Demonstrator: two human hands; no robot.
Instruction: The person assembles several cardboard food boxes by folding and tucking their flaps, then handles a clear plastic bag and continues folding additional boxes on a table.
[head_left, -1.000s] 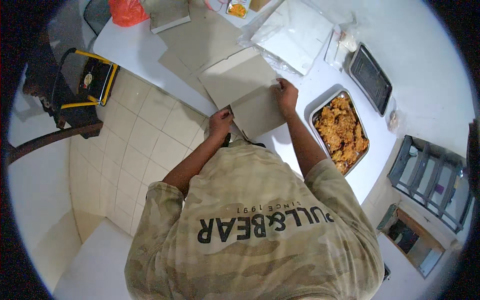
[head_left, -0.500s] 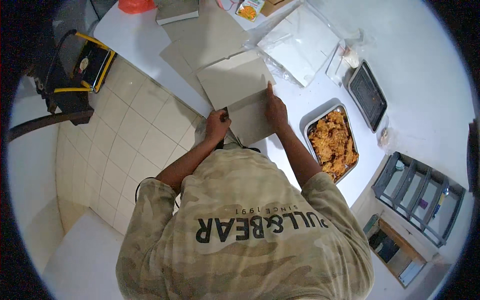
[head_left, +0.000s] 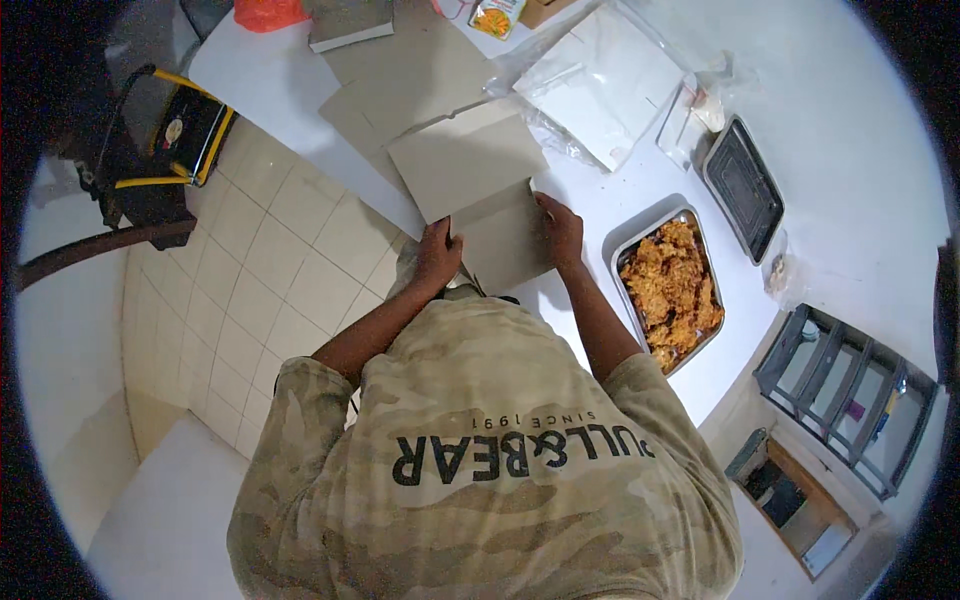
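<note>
Hands (head_left: pixel 437 255) (head_left: pixel 562 230) at white table (head_left: pixel 250 65), tiled floor (head_left: pixel 285 240)

A loose T-shirt (head_left: pixel 480 540) in faded camouflage — tan, khaki and olive patches — with bold black lettering (head_left: pixel 505 459), a smaller line of print (head_left: pixel 532 418) and short sleeves (head_left: pixel 300 420).

Metal tray (head_left: pixel 645 236) on white table (head_left: pixel 745 290)

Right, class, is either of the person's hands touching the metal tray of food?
No, the left hand and right hand both hold the cardboard box, apart from the metal tray.
</note>
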